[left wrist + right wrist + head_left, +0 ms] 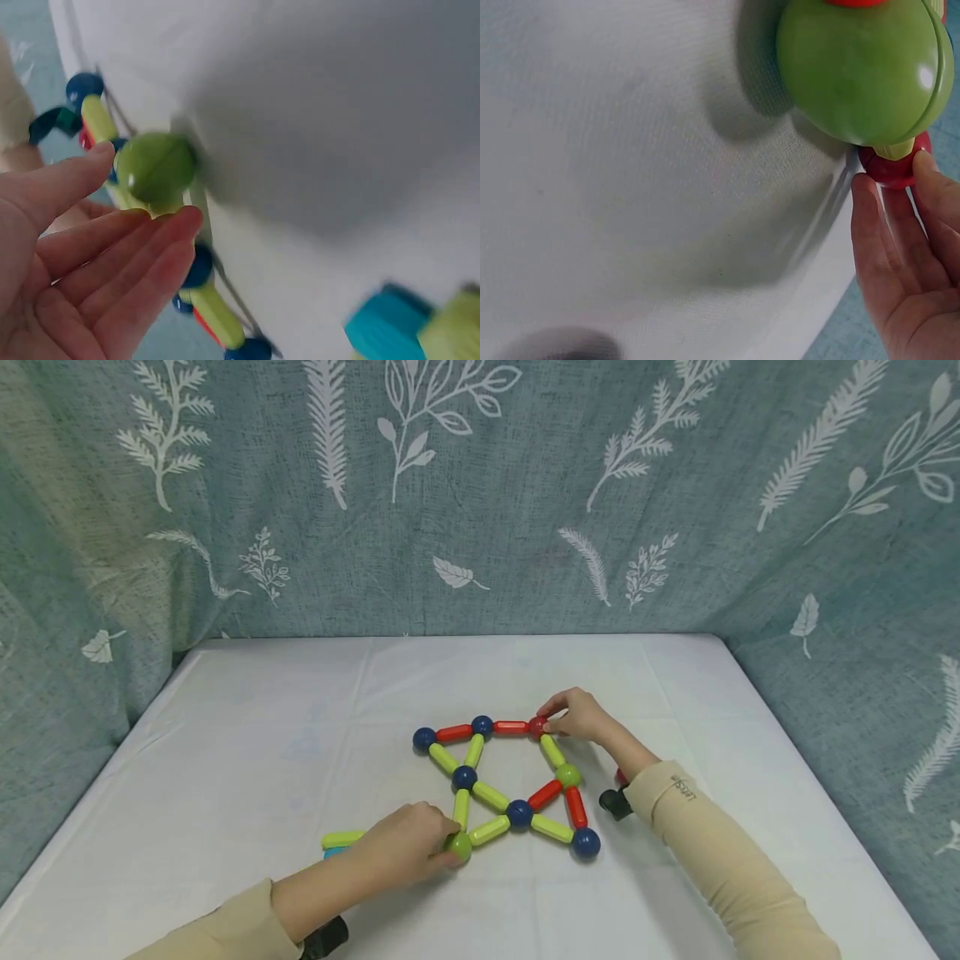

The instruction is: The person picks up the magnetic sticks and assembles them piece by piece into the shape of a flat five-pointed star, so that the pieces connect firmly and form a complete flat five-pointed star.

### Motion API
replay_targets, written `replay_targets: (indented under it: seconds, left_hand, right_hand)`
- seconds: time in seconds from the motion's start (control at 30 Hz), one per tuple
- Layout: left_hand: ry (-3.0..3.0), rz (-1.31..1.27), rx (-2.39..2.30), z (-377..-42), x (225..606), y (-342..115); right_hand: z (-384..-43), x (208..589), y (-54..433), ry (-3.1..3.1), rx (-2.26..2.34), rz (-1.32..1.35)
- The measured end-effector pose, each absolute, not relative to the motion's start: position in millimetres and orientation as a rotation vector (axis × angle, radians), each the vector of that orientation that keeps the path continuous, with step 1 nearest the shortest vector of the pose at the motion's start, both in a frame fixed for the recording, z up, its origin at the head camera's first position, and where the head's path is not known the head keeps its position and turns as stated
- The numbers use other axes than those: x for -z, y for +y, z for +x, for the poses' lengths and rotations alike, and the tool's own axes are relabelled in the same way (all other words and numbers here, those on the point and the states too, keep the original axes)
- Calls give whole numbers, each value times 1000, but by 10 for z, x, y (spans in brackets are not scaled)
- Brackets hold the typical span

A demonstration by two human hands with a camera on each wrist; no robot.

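Note:
A flat frame of coloured balls and short rods lies on the white table. My left hand [408,845] pinches the green ball [461,847] at its near left corner, thumb on one side and fingers on the other. At the far right corner my right hand [579,717] holds the red ball [537,727] between thumb and fingers. A red rod [512,727] and a yellow-green rod [552,750] meet that red ball. Blue balls, such as the middle one [520,813], join the other rods. Another green ball [862,71] looms large in the right wrist view.
Beside my left wrist lie a loose yellow-green rod [342,839] and a light blue piece [386,326], partly hidden in the head view. A red piece [621,777] shows behind my right wrist. A patterned curtain [480,527] hangs beyond the table's far edge.

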State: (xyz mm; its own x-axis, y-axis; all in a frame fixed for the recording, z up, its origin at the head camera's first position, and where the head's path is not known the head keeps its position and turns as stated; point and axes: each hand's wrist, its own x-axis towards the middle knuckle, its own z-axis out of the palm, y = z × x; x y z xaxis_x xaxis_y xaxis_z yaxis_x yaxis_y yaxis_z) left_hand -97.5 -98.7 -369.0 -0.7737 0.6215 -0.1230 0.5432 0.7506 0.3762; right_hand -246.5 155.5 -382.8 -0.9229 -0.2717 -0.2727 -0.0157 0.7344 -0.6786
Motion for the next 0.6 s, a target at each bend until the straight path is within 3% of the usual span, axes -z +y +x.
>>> replay_targets:
  seconds: [0.3, 0.6]
  left_hand:
    - [2764, 671, -447, -1015, 3568, -1642]
    - [2715, 468, -496, -993, 3716, -2118]
  right_hand:
    - [-2457, 3829, 1563, 2574, 1017, -220]
    - [-2450, 3830, 1575, 2576, 1021, -221]
